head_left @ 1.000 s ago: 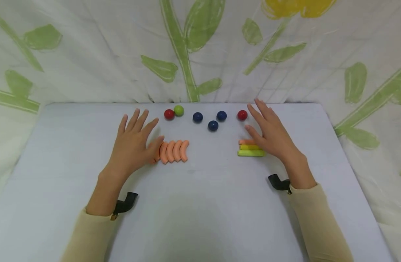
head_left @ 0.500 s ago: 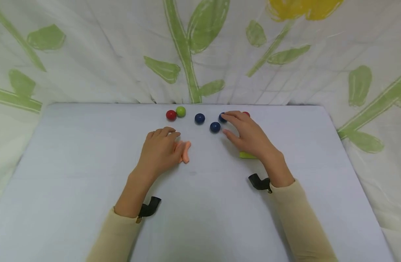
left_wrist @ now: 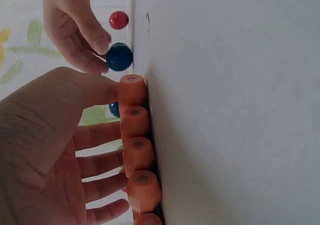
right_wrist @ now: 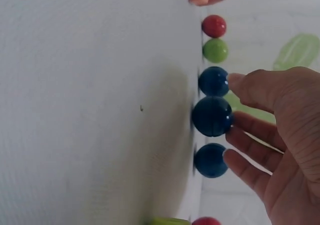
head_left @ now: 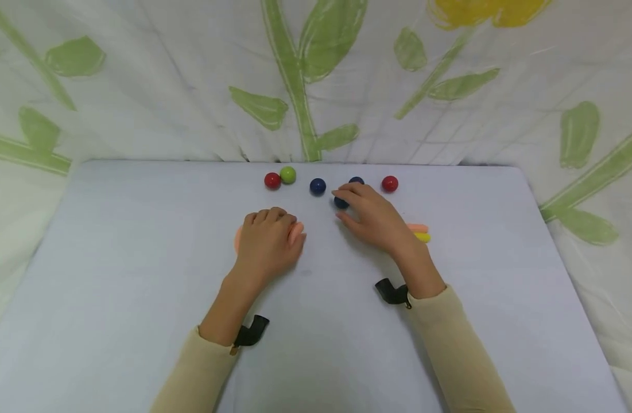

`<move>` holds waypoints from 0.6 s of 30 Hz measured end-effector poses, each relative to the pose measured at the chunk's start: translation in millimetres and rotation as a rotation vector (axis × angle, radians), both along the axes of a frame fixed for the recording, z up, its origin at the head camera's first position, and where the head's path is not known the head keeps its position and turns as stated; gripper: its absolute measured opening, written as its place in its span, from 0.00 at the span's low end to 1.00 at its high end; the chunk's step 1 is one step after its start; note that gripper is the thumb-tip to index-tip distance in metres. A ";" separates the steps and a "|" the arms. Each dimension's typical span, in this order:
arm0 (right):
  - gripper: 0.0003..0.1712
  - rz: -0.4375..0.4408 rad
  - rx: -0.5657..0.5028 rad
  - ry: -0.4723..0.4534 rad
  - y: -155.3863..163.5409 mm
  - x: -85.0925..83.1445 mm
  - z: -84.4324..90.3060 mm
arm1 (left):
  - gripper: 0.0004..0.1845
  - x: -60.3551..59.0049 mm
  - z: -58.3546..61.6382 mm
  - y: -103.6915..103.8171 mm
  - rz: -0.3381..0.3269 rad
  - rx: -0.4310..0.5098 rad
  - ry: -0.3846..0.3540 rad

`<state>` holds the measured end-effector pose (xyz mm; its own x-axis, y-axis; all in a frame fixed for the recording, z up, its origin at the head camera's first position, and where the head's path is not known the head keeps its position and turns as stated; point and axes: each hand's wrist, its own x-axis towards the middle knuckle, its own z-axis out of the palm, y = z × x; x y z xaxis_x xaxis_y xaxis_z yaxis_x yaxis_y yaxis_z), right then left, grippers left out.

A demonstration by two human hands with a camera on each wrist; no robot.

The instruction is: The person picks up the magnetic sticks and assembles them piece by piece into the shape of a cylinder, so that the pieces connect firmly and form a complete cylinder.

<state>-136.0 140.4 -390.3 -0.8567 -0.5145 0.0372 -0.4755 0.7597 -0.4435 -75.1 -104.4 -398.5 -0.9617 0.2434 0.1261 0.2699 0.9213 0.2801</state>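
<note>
My left hand [head_left: 266, 246] lies over a row of curved orange rods [left_wrist: 140, 155] with a grey dot in each end. In the left wrist view its thumb reaches the nearest rod [left_wrist: 132, 91], and the fingers stretch out behind the row, tips partly hidden. My right hand [head_left: 375, 221] arches at a dark blue ball [right_wrist: 212, 116]. In the right wrist view, its fingertips are right at that ball's edge, while the thumb overlaps a second blue ball [right_wrist: 214, 81]. The third blue ball [right_wrist: 211, 160] sits beside another fingertip.
Along the back are a red ball [head_left: 272, 180], a green ball [head_left: 288, 174] and, farther right, another red ball [head_left: 390, 183]. Straight pink [head_left: 418, 228] and yellow [head_left: 423, 237] rods lie partly hidden under my right forearm. A flower-patterned cloth [head_left: 192, 86] hangs behind the white table [head_left: 114, 287].
Both hands have moved inward. The left came right over the curved rods, its fingers bending from spread; the right moved left from the straight rods to the blue balls.
</note>
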 end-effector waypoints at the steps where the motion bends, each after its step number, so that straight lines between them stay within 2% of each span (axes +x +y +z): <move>1: 0.28 0.005 0.007 0.006 -1.2 -0.3 -0.8 | 0.16 0.6 -0.8 0.0 0.001 0.005 0.001; 11: 0.25 -0.011 0.046 0.016 -4.3 3.0 -0.5 | 0.11 6.7 -0.6 6.3 0.033 0.027 -0.003; 18: 0.24 -0.039 0.044 0.019 -1.8 0.8 -1.2 | 0.11 4.6 -2.3 18.6 -0.023 0.074 0.031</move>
<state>-135.3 138.6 -391.5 -0.8755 -0.4822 0.0315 -0.4530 0.7962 -0.4010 -70.5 -85.8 -400.8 -0.9513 0.2541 0.1745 0.3003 0.8918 0.3385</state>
